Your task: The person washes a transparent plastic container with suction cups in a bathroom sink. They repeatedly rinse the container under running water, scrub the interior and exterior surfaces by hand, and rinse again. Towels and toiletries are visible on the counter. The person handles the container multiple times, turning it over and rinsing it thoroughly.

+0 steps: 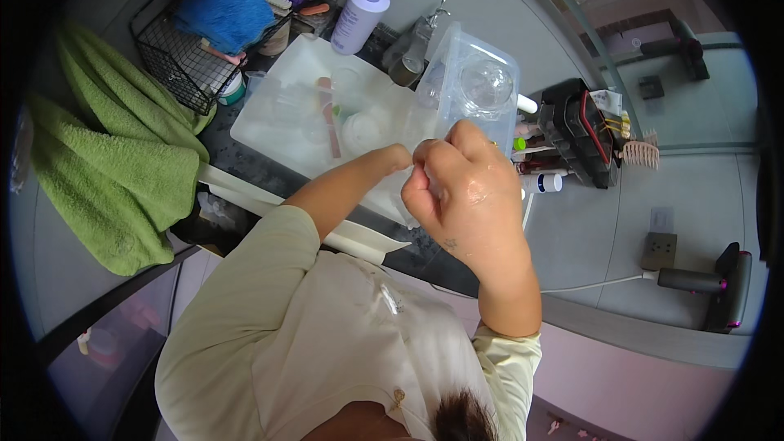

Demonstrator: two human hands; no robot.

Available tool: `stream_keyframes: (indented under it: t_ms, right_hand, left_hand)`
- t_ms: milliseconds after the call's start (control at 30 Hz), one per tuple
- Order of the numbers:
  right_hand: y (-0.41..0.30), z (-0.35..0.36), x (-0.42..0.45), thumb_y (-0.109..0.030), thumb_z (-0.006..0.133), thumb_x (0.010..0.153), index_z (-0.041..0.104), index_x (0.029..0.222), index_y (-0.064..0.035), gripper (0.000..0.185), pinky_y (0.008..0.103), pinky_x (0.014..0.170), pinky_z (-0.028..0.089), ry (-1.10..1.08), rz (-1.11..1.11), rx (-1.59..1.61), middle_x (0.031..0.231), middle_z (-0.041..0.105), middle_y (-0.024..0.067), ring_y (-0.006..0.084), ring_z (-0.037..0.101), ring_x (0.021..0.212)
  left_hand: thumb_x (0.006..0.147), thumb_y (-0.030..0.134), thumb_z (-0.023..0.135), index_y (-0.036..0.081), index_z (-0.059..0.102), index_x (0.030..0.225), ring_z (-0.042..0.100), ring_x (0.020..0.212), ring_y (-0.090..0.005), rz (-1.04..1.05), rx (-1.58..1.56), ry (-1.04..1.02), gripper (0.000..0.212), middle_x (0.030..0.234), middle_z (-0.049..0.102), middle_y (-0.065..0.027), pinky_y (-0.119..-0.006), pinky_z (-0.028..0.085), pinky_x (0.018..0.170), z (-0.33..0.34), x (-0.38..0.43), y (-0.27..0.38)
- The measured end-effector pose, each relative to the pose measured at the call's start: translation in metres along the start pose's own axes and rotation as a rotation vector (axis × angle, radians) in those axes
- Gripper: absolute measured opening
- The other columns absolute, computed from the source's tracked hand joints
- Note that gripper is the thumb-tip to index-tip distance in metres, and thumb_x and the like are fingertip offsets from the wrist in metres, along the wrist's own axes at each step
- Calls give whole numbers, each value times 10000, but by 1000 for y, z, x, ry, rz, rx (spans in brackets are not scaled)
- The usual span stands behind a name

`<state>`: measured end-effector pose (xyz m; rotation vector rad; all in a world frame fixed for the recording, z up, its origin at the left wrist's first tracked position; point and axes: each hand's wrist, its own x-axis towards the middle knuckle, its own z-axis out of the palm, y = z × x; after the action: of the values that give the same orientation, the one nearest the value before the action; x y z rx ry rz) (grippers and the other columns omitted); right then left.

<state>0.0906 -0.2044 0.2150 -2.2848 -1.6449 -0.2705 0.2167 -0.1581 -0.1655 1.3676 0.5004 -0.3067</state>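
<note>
My right hand [468, 187], wet and with its fingers curled in, is raised over the right side of a white sink [257, 128]. Whether anything is inside that curl does not show. Beside its fingertips is my left hand [398, 158], mostly hidden behind the right one. In the sink stand water, clear plastic containers [294, 104], a white round piece [361, 133] and a reddish strip-like handle [331, 128]. A clear plastic bin [447, 67] holding a rounded clear plastic piece [487, 82] stands on the sink's right side, just beyond my right hand.
Behind the sink are a lilac pump bottle [360, 15] and a metal tap [407, 67]. A black wire basket [177, 61] with a blue cloth [226, 12] and a green towel [122, 165] are at left. A black organizer [572, 128] and a corded hair tool [692, 280] are at right.
</note>
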Motion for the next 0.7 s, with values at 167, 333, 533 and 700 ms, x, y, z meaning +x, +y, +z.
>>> stream_keyframes:
  t_ms: [167,333,533,700]
  right_hand:
    - [12,-9,-19,-104,710,652,618,784,-45,171,356,528,413,41,91,90,712,468,100,269,506,599]
    - [35,-40,-44,-293,817,624,589,961,-23,489,348,662,420,39,88,206,837,484,101,271,487,740]
    - [93,-9,-101,-256,788,710,532,1071,-35,495,271,821,376,190,522,753,1002,493,34,153,464,899]
    - [165,75,-120,-225,611,901,498,1123,-60,298,255,795,426,283,848,1392,997,543,2,94,511,915]
  left_hand:
    - [849,323,582,-65,616,1046,638,736,-299,-256,334,-81,436,866,660,-184,-396,503,642,-42,-55,26]
    - [865,288,540,-71,541,1142,620,791,-283,74,1324,-289,454,1045,593,-213,-375,511,672,-128,-57,37]
    - [888,419,508,-11,569,1171,544,963,-223,60,542,17,518,1149,577,-146,-327,454,822,-205,-195,95]
    - [910,472,503,24,578,1158,494,803,-111,15,207,185,517,1012,588,-51,-218,423,721,-228,-254,125]
